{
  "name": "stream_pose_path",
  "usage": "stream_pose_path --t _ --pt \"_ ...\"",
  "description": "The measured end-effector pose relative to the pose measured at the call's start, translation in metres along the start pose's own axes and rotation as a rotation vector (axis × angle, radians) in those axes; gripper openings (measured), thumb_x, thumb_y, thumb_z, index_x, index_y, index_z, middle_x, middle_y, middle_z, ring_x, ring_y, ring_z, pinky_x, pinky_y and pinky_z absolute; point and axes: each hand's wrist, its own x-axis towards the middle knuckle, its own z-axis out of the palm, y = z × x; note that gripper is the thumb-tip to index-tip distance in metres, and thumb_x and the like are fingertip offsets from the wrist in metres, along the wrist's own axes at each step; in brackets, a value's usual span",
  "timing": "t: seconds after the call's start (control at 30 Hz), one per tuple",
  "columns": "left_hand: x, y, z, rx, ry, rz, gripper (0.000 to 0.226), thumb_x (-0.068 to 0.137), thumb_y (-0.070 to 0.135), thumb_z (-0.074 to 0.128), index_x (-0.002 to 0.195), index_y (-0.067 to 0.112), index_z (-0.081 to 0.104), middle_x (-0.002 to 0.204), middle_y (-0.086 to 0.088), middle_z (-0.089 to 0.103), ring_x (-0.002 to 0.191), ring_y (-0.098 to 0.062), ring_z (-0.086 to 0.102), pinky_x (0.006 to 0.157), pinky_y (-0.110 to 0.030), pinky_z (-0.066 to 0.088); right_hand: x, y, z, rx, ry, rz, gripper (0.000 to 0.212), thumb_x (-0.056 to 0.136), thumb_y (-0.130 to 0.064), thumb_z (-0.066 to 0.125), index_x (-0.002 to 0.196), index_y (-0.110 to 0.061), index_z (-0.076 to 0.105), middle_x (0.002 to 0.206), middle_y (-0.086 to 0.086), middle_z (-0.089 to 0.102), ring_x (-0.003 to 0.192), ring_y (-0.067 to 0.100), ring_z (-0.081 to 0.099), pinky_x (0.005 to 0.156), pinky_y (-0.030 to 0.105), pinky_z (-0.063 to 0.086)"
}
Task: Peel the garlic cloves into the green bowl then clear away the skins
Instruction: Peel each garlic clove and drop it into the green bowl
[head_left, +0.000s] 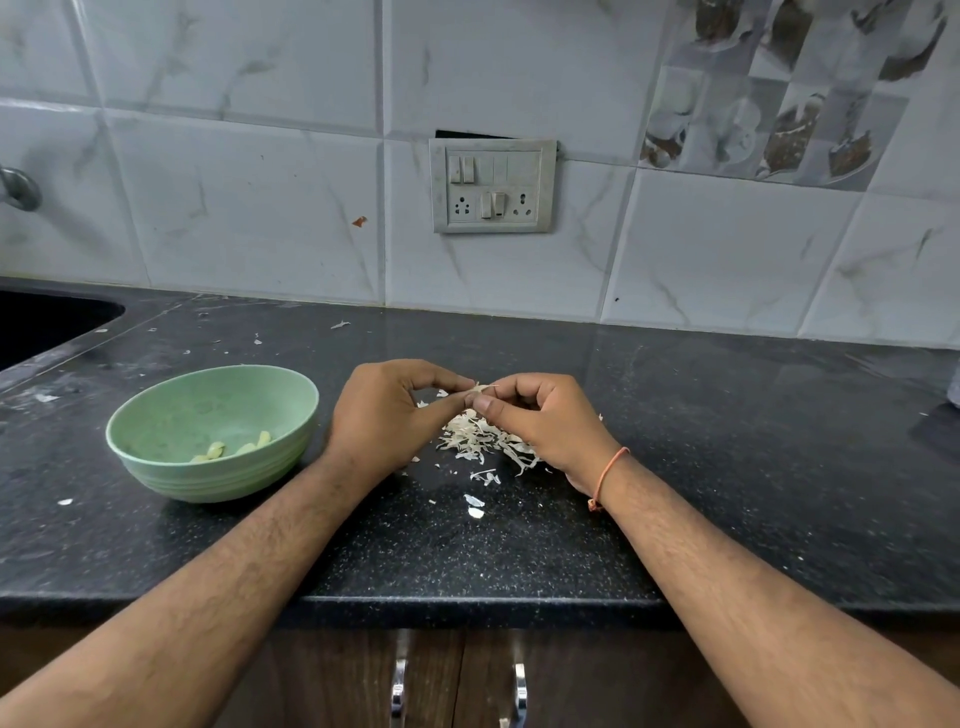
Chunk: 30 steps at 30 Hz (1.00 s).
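Observation:
A green bowl (156, 415) stands on the black counter at the left, with several peeled garlic cloves (228, 449) lying inside. My left hand (384, 415) and my right hand (545, 421) meet over the counter's middle. Both pinch one small garlic clove (480, 389) between their fingertips, and a wisp of skin sticks out of it. Under my right hand lies a heap of papery garlic skins (483, 441). A few loose skins (475, 506) lie nearer to me.
A dark sink (47, 322) is set into the counter at the far left. The tiled wall carries a switchboard (493, 184). Small skin flakes are scattered over the counter (727, 441). The counter's front edge runs above cabinet doors with metal handles (399, 686).

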Motion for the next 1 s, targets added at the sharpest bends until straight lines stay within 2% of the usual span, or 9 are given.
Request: stream_pose_path --t 0.13,0.27,0.4,0.5,0.6,0.73,0.87,0.93,1.0 --pt "-0.001 0.001 0.002 -0.036 -0.004 -0.056 0.014 0.084 0.051 0.086 0.092 0.039 0.084 0.051 0.022 0.062 0.041 -0.003 0.046 0.047 -0.019 0.034 0.0 -0.001 -0.002 -0.015 0.011 -0.009 0.006 0.093 -0.02 0.082 0.096 -0.015 0.083 0.088 0.0 0.08 0.082 0.007 0.071 0.077 0.023 0.056" --pt "0.002 0.001 0.003 -0.112 -0.037 -0.087 0.011 0.085 0.04 0.088 0.092 0.032 0.084 0.066 0.028 0.07 0.043 0.003 0.05 0.049 -0.009 0.034 0.001 0.0 -0.003 -0.05 0.057 0.003 0.004 0.094 -0.02 0.082 0.091 -0.018 0.082 0.072 -0.011 0.072 0.067 0.002 0.059 0.066 0.018 0.048" --pt "0.004 -0.004 0.005 -0.144 -0.075 -0.128 0.01 0.086 0.041 0.088 0.091 0.035 0.083 0.084 0.018 0.078 0.044 -0.002 0.051 0.051 -0.014 0.039 0.003 0.0 -0.005 -0.106 0.148 0.01 0.005 0.092 -0.022 0.083 0.087 -0.021 0.083 0.069 -0.006 0.068 0.066 0.006 0.055 0.064 0.023 0.048" --pt "0.005 -0.005 0.003 -0.176 -0.079 -0.163 0.008 0.087 0.038 0.087 0.092 0.033 0.083 0.085 0.016 0.079 0.049 0.003 0.055 0.056 -0.018 0.045 0.005 0.001 -0.007 -0.126 0.218 0.044 0.007 0.092 -0.023 0.083 0.085 -0.024 0.083 0.079 0.004 0.075 0.07 0.01 0.062 0.068 0.029 0.056" --pt "0.005 -0.005 0.0 -0.235 -0.058 -0.197 0.006 0.089 0.034 0.086 0.093 0.03 0.083 0.085 0.013 0.08 0.053 0.01 0.057 0.065 -0.028 0.053 0.008 0.007 -0.015 -0.254 0.284 0.069 0.011 0.093 -0.03 0.081 0.082 -0.028 0.081 0.076 -0.009 0.075 0.069 0.005 0.064 0.071 0.029 0.058" --pt "0.004 -0.002 0.0 -0.27 -0.046 -0.223 0.008 0.089 0.034 0.087 0.094 0.029 0.084 0.074 0.014 0.076 0.048 0.005 0.055 0.063 -0.029 0.054 0.002 0.003 -0.01 -0.459 0.2 0.031 0.018 0.1 -0.037 0.07 0.087 -0.031 0.08 0.072 -0.011 0.073 0.063 0.005 0.065 0.063 0.027 0.053" --pt "0.004 -0.001 -0.001 -0.295 -0.06 -0.233 0.009 0.088 0.037 0.087 0.094 0.031 0.084 0.075 0.015 0.077 0.046 -0.008 0.053 0.058 -0.03 0.054 0.001 0.001 -0.009 -0.471 0.198 -0.119 0.018 0.081 -0.036 0.092 0.089 -0.032 0.076 0.089 -0.015 0.07 0.078 0.009 0.064 0.072 0.024 0.053" --pt "0.003 -0.001 -0.001 -0.298 -0.072 -0.233 0.009 0.087 0.037 0.087 0.094 0.032 0.084 0.081 0.014 0.079 0.047 -0.009 0.053 0.057 -0.026 0.051 0.0 0.0 -0.009 -0.439 0.171 -0.143 0.031 0.079 -0.035 0.093 0.103 -0.031 0.074 0.1 -0.015 0.067 0.084 0.01 0.063 0.076 0.019 0.051" --pt "0.003 0.0 0.0 -0.3 -0.081 -0.233 0.01 0.087 0.037 0.087 0.095 0.031 0.084 0.082 0.013 0.079 0.047 -0.009 0.053 0.058 -0.027 0.052 -0.002 -0.002 -0.008 -0.409 0.166 -0.153 0.024 0.087 -0.036 0.086 0.107 -0.031 0.075 0.101 -0.015 0.069 0.086 0.01 0.064 0.078 0.018 0.051"
